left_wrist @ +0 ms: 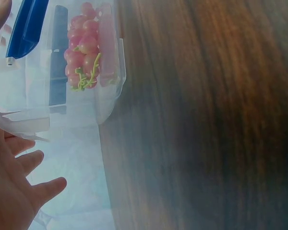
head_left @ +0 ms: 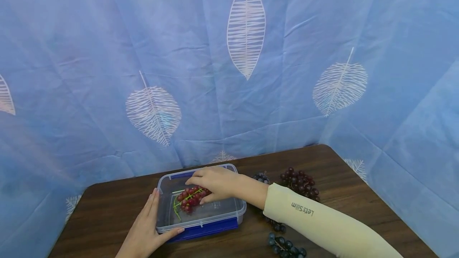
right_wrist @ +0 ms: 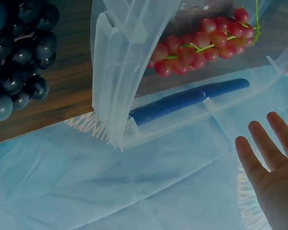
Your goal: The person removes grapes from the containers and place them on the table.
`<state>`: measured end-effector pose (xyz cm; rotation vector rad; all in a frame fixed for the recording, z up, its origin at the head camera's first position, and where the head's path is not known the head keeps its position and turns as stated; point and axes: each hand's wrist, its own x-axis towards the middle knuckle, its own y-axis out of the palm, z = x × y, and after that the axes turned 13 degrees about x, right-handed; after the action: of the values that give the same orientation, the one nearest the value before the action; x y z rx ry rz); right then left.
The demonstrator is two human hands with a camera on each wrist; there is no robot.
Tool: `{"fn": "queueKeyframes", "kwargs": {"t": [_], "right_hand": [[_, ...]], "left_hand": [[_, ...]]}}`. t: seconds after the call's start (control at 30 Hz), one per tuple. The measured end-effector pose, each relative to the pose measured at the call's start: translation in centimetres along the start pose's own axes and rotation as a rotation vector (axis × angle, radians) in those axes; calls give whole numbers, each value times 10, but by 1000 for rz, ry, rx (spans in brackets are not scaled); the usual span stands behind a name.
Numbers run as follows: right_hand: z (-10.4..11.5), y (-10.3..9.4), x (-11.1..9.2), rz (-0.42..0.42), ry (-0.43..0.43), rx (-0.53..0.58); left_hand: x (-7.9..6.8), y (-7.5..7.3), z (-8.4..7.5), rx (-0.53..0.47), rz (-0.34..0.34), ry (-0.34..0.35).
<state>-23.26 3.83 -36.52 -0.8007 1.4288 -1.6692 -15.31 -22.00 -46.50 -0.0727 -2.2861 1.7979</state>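
A clear plastic food container with blue clip latches stands without a lid on the table. Inside it lies a bunch of red grapes on a green stem, seen also through the wall in the left wrist view. My left hand rests against the container's left side, fingers extended along the wall and thumb at the front edge near a blue latch. Above the grapes hovers my right hand; the right wrist view shows its fingers spread, apart from the bunch, holding nothing.
Right of the container lie a dark red bunch of grapes and black bunches, partly hidden by my right forearm. The wooden table ends at a blue leaf-patterned cloth behind.
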Motion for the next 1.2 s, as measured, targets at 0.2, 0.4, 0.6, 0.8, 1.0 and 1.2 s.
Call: {"fn": "queueKeyframes", "kwargs": {"t": [0.2,0.4,0.6,0.8,1.0,1.2], "right_hand": [[-2,8,12,13,6,3],[-7,16,22,30,31,22],[-12,28,33,47,34,16],[-15,41,47,109,42,-52],[-20,51,59,155,97,-127],[-23,56,64,216,131,-136]], "left_hand": [[0,-1,0,-5,19,-10],[-1,-1,1,-10,30,-9],[-1,0,1,6,24,-5],[0,0,1,24,34,-6],[1,-2,-1,36,110,-48],[1,-2,-1,33,98,-40]]}}
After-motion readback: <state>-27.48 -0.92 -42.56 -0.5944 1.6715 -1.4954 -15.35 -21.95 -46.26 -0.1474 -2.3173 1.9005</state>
